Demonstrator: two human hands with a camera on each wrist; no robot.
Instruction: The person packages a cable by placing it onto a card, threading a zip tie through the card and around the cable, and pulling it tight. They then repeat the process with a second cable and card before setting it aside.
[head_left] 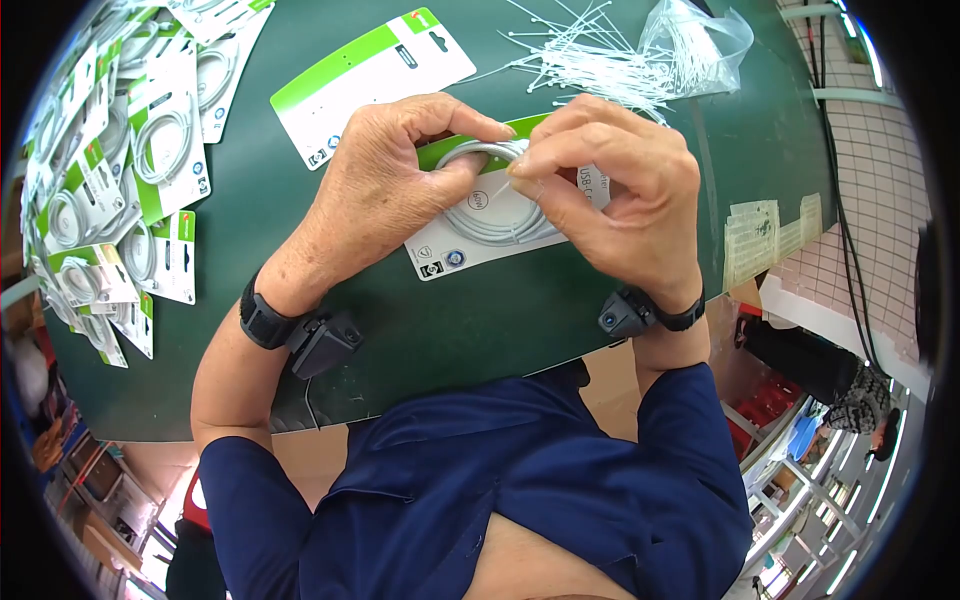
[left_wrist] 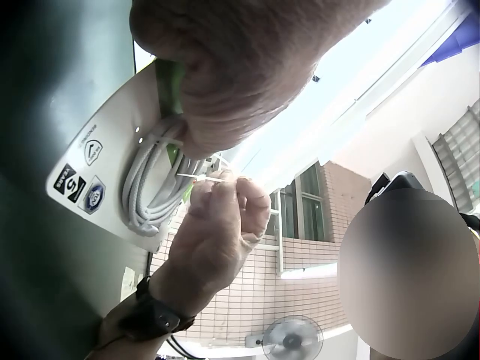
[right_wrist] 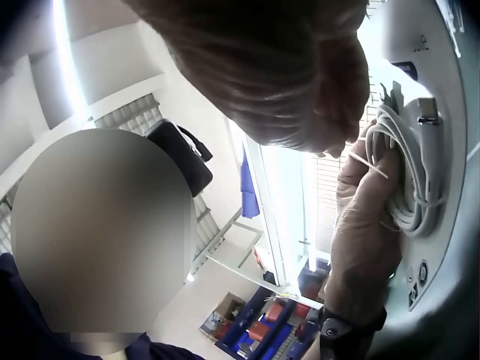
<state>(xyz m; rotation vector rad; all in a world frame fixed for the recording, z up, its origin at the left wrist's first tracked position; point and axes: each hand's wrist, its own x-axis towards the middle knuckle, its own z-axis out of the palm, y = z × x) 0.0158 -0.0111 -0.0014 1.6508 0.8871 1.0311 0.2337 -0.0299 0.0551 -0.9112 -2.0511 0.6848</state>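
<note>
A white backing card [head_left: 470, 255] with a green strip lies on the green table [head_left: 440, 330], and a coiled white cable [head_left: 490, 218] sits on it. My left hand [head_left: 478, 150] grips the top of the coil, thumb and forefinger curled round it. My right hand [head_left: 525, 168] pinches a thin white cable tie [head_left: 503, 186] at the same spot on the coil. From the left wrist view the coil [left_wrist: 146, 187], the tie [left_wrist: 196, 178] and the right hand [left_wrist: 217, 240] show clearly. The right wrist view shows the left hand [right_wrist: 367, 225] on the coil [right_wrist: 409, 165].
A bare green-and-white card [head_left: 370, 80] lies just beyond my hands. Loose cable ties and their plastic bag [head_left: 640, 55] lie at the far right of the table. Several carded cables [head_left: 120, 170] are piled along the left. The table's near edge runs by my body.
</note>
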